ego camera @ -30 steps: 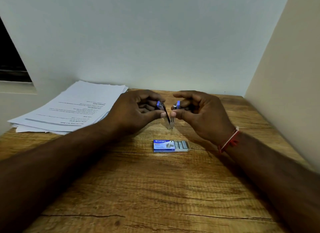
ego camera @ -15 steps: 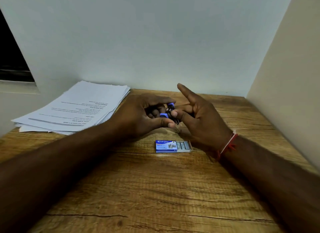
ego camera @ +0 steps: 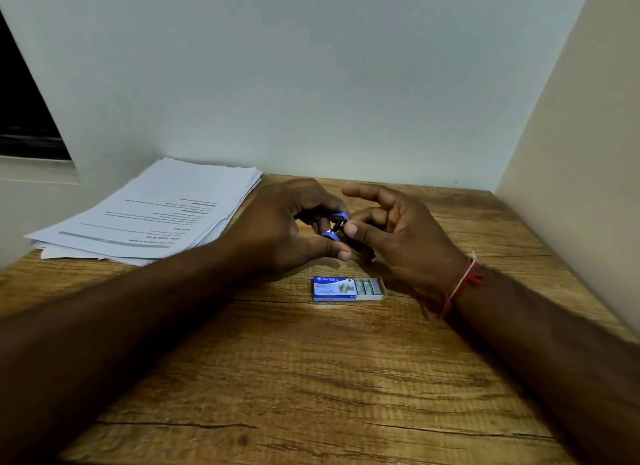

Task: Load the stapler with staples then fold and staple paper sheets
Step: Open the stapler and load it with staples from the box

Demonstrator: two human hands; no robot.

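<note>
A small blue and metal stapler (ego camera: 337, 226) is held above the wooden table (ego camera: 311, 378), mostly hidden between my hands. My left hand (ego camera: 287, 229) grips it with curled fingers and thumb. My right hand (ego camera: 398, 232) touches its right end with the thumb, index finger stretched out and the other fingers loosely bent. A blue staple box (ego camera: 348, 288) lies on the table just in front of my hands, its tray slid out to the right with silver staple strips showing. A stack of printed paper sheets (ego camera: 156, 215) lies at the back left.
The table sits in a corner, with a pale wall behind and a beige wall (ego camera: 571, 187) along the right side. A dark window opening (ego camera: 24, 111) is at the far left. A red and white thread is tied round my right wrist (ego camera: 457, 284).
The stapler was spread open between both hands a second ago; it has since come together into my left hand. My right hand has released its grip and opened its fingers.
</note>
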